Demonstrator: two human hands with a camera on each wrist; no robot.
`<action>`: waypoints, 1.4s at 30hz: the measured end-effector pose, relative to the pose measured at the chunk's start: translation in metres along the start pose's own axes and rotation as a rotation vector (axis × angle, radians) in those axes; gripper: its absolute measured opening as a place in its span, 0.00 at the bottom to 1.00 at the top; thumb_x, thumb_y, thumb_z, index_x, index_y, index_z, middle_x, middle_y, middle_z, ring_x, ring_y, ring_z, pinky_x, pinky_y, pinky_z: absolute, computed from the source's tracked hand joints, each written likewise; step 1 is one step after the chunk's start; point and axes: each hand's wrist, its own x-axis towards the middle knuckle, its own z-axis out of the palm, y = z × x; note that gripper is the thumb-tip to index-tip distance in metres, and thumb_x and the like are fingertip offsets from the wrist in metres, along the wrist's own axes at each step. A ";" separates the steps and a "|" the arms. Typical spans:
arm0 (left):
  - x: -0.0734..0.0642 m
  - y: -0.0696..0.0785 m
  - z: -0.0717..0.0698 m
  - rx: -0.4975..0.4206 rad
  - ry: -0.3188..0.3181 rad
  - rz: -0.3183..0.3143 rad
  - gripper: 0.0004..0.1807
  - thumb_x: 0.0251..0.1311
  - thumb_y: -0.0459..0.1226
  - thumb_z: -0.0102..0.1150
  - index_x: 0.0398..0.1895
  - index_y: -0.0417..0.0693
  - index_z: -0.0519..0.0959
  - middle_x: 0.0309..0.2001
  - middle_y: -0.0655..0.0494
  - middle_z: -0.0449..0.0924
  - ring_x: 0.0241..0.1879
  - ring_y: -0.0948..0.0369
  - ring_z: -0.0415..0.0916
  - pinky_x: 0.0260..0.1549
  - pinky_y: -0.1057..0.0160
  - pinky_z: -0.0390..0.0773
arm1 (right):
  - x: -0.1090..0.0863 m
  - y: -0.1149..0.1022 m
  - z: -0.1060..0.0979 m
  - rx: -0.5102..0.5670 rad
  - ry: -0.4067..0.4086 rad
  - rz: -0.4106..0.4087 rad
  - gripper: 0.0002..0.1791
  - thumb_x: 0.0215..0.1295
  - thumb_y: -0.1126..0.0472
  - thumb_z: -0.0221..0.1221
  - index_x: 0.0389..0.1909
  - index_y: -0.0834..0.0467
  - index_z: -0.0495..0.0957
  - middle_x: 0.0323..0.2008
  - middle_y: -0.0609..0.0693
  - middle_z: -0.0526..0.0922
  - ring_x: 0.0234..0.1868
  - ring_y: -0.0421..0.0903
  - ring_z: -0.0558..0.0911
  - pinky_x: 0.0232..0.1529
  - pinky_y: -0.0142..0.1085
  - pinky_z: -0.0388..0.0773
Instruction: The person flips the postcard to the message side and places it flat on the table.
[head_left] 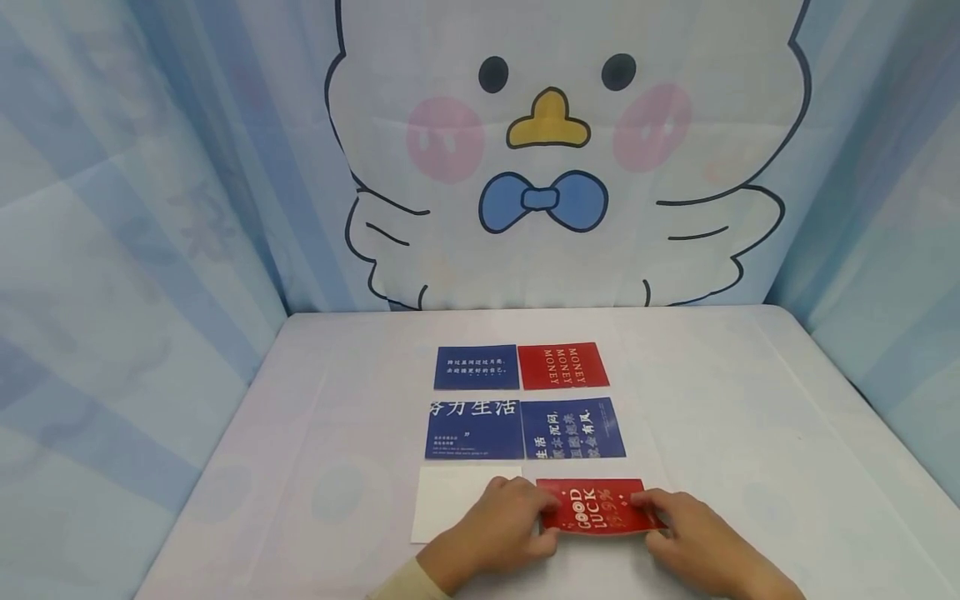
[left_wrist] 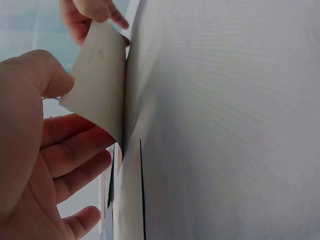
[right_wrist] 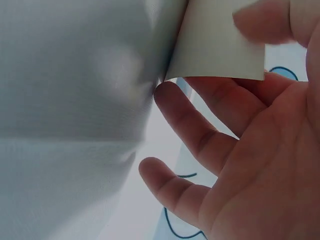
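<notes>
A red card (head_left: 600,507) printed "GOOD LUCK" is pinched at both short ends, its near edge tipped up from the table. My left hand (head_left: 498,521) holds its left end between thumb and fingers; my right hand (head_left: 701,537) pinches the right end. From the left wrist view the card's pale underside (left_wrist: 100,75) shows, slightly bent. In the right wrist view the thumb lies over that pale side, with the other fingers behind it. A cream card (head_left: 446,500) lies flat to the left, partly covered by my left hand.
Beyond the hands lie two blue cards, one with large white characters (head_left: 474,433) and one beside it (head_left: 573,429). Farther back are another blue card (head_left: 476,368) and a red "MONEY" card (head_left: 564,367). A curtain (head_left: 555,267) hangs behind the white table (head_left: 337,400).
</notes>
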 end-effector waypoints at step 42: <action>-0.002 -0.002 -0.005 -0.406 0.627 0.086 0.16 0.60 0.25 0.66 0.51 0.39 0.79 0.42 0.51 0.83 0.35 0.67 0.80 0.38 0.75 0.79 | -0.018 0.001 -0.002 0.260 0.702 -0.271 0.14 0.60 0.74 0.65 0.46 0.61 0.78 0.32 0.49 0.84 0.27 0.33 0.76 0.23 0.26 0.71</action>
